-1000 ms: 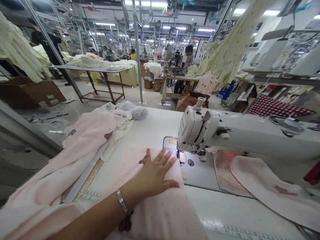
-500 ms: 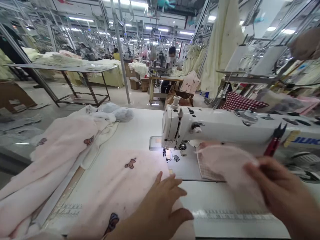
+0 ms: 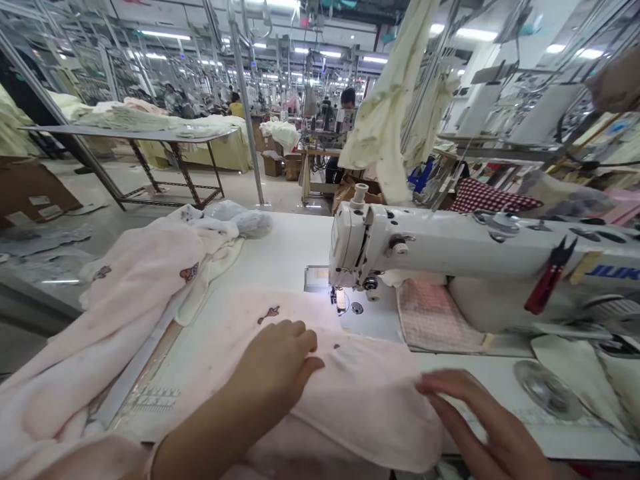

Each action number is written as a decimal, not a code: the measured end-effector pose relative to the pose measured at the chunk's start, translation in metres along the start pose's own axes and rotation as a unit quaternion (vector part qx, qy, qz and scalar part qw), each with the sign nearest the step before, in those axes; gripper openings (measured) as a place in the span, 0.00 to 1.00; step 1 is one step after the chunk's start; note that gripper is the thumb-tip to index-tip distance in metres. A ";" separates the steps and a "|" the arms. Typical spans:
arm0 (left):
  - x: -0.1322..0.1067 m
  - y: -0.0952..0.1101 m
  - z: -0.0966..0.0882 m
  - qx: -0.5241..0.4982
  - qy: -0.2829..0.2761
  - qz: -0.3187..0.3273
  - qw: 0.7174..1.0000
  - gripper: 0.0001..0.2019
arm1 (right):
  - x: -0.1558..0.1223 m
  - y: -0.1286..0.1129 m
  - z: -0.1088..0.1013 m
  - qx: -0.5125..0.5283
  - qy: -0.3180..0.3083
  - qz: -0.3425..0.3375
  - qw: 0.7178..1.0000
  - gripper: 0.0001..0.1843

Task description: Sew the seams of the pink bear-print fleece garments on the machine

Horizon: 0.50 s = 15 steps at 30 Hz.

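Observation:
A pale pink plush fabric panel (image 3: 235,333) with small printed animals lies left of the sewing machine's lit needle area (image 3: 340,300). Over its right part rests a smaller pink fabric piece (image 3: 370,400) with a rounded end, hanging toward the table's front edge. My left hand (image 3: 277,363) is closed at the piece's left side, fingers curled down on the cloth and fingertips partly hidden. My right hand (image 3: 485,420), slightly blurred, pinches the piece's right edge between thumb and forefinger.
The white sewing machine (image 3: 450,247) spans the right, with red-handled thread snips (image 3: 550,277) on it. Checked pink fabric (image 3: 437,313) lies under its arm. Printed pink garments (image 3: 145,267) are heaped at left. A round metal dish (image 3: 547,387) sits at right.
My right hand has brought the smaller pink piece from beneath the machine arm leftward and down onto the panel. My left hand has shifted left and its spread fingers have curled.

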<state>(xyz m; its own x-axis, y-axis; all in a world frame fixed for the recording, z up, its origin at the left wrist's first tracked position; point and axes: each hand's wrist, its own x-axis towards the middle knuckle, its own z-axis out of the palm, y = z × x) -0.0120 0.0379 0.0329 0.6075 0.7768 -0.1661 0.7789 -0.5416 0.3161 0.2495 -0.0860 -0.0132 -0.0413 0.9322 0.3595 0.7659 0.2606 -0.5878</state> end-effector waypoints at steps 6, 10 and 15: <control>0.010 0.020 0.016 0.022 -0.045 -0.009 0.999 0.15 | 0.090 0.002 0.038 -0.055 -0.102 -0.033 0.993 0.06; 0.016 0.019 0.021 -0.053 0.025 0.079 0.995 0.25 | 0.091 0.009 0.041 -0.014 -0.108 -0.055 0.993 0.08; 0.018 -0.002 0.008 -0.173 0.043 0.129 0.976 0.10 | 0.072 0.006 -0.021 0.078 -0.041 -0.044 0.995 0.08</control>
<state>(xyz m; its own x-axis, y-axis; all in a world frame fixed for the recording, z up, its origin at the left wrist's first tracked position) -0.0012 0.0505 0.0217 0.7488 0.6618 0.0353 0.4945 -0.5934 0.6351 0.2648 -0.0226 0.0245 -0.1609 0.9194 0.3589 0.6488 0.3726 -0.6635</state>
